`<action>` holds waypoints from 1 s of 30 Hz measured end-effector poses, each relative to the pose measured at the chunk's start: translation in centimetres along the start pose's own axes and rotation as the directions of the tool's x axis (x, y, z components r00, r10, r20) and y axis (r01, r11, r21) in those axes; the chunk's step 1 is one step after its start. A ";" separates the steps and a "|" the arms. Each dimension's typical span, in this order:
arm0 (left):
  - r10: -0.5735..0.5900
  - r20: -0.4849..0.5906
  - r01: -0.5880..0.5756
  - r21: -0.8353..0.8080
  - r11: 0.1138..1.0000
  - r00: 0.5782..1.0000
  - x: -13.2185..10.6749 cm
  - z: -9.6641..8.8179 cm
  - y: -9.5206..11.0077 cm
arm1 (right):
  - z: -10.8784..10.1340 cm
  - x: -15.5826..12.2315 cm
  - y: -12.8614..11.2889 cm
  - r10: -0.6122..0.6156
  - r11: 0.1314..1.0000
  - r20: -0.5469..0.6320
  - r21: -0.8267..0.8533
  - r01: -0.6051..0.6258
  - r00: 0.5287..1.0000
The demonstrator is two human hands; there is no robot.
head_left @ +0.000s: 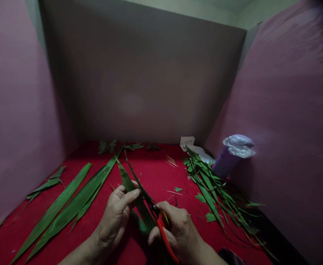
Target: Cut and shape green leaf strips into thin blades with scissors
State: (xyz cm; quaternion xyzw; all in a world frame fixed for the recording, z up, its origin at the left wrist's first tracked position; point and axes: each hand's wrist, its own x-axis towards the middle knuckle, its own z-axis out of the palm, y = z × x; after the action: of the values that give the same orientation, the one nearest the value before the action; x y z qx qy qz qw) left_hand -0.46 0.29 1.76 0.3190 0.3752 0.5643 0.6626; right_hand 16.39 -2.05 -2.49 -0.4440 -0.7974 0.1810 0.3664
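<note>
My left hand [120, 207] pinches a long green leaf [128, 183] between thumb and fingers, its tip pointing up and away. In my right hand [178, 224] is a pair of scissors [164, 235] with red handles, the fingers wrapped round them. The dark blades lie along the leaf's right side, where a narrow strip of leaf [133, 172] stands apart from the wider part. Whether the blades are parted I cannot tell. The leaf's lower end passes in front of my body, in shadow.
Long leaves [75, 198] lie left on the red cloth [153, 165]. A heap of cut greenery [211, 184] lies right, beside a purple roll in clear plastic [229, 158]. Toothpicks [171, 161] and a white card [187, 142] sit farther back. Pink walls [294, 129] flank both sides.
</note>
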 end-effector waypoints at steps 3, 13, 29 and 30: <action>0.041 -0.047 -0.041 0.016 0.999 0.998 0.4 -0.1 0.0 | -0.1 0.1 -0.2 0.004 1.000 0.002 0.012 -0.004 1.000; 0.103 -0.122 -0.093 0.082 0.992 0.987 0.7 -0.4 -0.3 | -0.1 -0.2 -0.2 0.067 0.997 0.037 0.029 -0.068 0.997; 0.153 -0.153 -0.131 0.145 0.981 0.976 0.9 -0.4 -0.5 | -0.2 0.0 0.0 0.078 0.989 0.058 0.123 -0.085 0.995; 0.160 -0.158 -0.136 0.154 0.979 0.974 0.9 -0.4 -0.5 | -0.1 0.0 0.0 0.084 0.989 0.055 0.120 -0.090 0.995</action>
State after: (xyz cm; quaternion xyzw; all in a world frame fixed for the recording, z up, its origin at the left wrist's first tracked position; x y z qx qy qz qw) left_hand -0.53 1.12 1.01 0.3432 0.4445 0.6093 0.5598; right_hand 16.47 -2.09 -2.37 -0.4504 -0.7737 0.2560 0.3648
